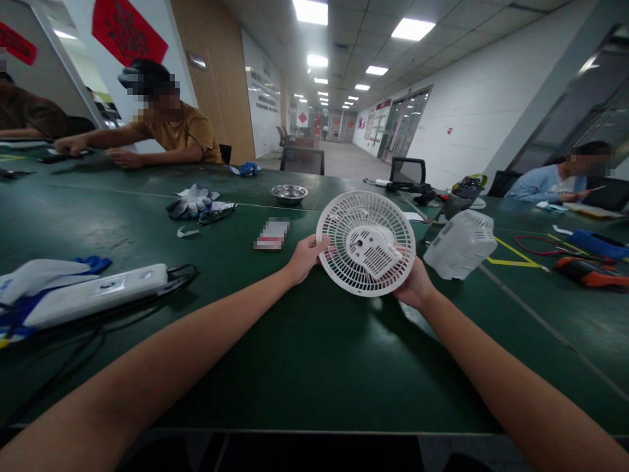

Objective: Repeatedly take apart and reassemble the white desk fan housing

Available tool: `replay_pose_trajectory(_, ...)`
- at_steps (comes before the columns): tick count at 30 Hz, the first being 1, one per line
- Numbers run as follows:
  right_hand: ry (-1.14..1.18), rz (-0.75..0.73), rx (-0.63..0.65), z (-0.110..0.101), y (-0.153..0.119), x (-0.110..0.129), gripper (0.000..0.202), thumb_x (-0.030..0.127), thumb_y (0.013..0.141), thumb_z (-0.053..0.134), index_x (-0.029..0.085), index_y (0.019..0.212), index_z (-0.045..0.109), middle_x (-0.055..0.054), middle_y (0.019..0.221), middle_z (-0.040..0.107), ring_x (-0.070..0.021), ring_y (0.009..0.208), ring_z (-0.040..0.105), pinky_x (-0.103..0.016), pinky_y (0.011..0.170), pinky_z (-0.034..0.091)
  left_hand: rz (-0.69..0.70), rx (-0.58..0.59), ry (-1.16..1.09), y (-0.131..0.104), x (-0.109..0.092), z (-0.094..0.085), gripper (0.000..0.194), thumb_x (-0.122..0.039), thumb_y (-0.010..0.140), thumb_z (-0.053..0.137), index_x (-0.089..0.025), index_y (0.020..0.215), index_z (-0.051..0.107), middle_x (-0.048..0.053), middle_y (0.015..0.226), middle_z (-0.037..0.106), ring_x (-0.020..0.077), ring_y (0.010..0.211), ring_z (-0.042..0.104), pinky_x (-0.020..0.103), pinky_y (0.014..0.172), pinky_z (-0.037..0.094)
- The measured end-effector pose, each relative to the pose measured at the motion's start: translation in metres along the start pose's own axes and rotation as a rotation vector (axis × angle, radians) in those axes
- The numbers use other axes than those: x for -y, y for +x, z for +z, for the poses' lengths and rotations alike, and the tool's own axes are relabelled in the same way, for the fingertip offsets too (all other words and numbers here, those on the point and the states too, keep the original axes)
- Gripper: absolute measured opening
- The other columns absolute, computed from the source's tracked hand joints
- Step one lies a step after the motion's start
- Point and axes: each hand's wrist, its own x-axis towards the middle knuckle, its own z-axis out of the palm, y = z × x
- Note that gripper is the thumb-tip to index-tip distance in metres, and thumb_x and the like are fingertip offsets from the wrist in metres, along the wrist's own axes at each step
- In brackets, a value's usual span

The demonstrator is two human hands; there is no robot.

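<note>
Between my two hands a round white fan grille (339,272) is held up, tilted, above the green table (314,367). Its slotted face with a raised motor housing in the middle is turned toward me. My left hand (305,257) is closed on the left rim, thumb over the front. On the lower right rim, my right hand (415,285) grips from behind, and the grille covers part of its fingers. A white translucent plastic housing (462,244) stands on the table just right of my right hand.
A metal bowl (289,193), gloves (194,202) and a blurred card-like item (272,235) lie beyond my left hand. A white power strip (103,295) is at left. A cordless drill (457,196) and a multimeter (592,272) are at right. Other people sit around the table.
</note>
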Motion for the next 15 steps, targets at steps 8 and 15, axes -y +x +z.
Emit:
replay_pose_trajectory(8, -0.002, 0.059, 0.084, 0.0054, -0.0005, -0.0058, 0.042, 0.060, 0.097, 0.045, 0.026, 0.103, 0.069, -0.005, 0.082, 0.075, -0.0262, 0.082, 0.074, -0.047, 0.074, 0.063, -0.011, -0.111, 0.144, -0.0078, -0.0072, 0.0027, 0.021, -0.030, 0.083, 0.085, -0.012, 0.083, 0.073, 0.004, 0.072, 0.071, 0.0148, 0.059, 0.065, 0.030, 0.057, 0.056)
replay_pose_trajectory(15, -0.018, 0.062, 0.117, 0.0014, -0.0001, -0.0044, 0.040, 0.056, 0.096, 0.047, 0.025, 0.111, 0.068, -0.010, 0.100, 0.075, -0.0302, 0.093, 0.073, -0.054, 0.078, 0.062, 0.005, -0.102, 0.210, -0.0081, -0.0088, 0.0028, 0.013, -0.022, 0.084, 0.082, -0.012, 0.084, 0.075, 0.004, 0.069, 0.072, 0.0154, 0.057, 0.065, 0.029, 0.054, 0.056)
